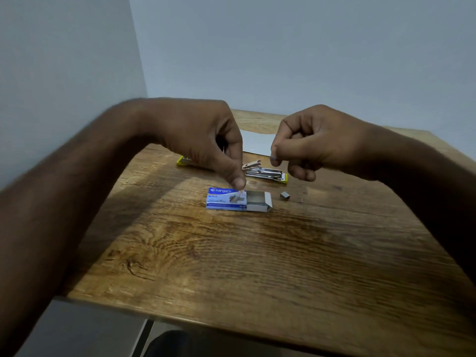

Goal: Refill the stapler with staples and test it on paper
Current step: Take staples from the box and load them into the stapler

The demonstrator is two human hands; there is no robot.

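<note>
A yellow stapler (pixel 265 173) lies opened flat on the wooden table (pixel 231 253), its metal track showing; my left hand hides its middle. In front of it sits a blue staple box (pixel 225 199) with its inner tray (pixel 258 200) slid out to the right. My left hand (pixel 203 140) hangs above the box, thumb and fingertips pinched together and pointing down; I see nothing between them. My right hand (pixel 311 143) hovers above the stapler's right end, curled, pinching a small grey staple strip (pixel 273 157). White paper (pixel 257 143) lies behind the hands.
A small loose block of staples (pixel 284 195) and a few single staples (pixel 300 200) lie right of the box. Grey walls close in the table at the left and back. The table's near edge runs across the bottom, with floor below.
</note>
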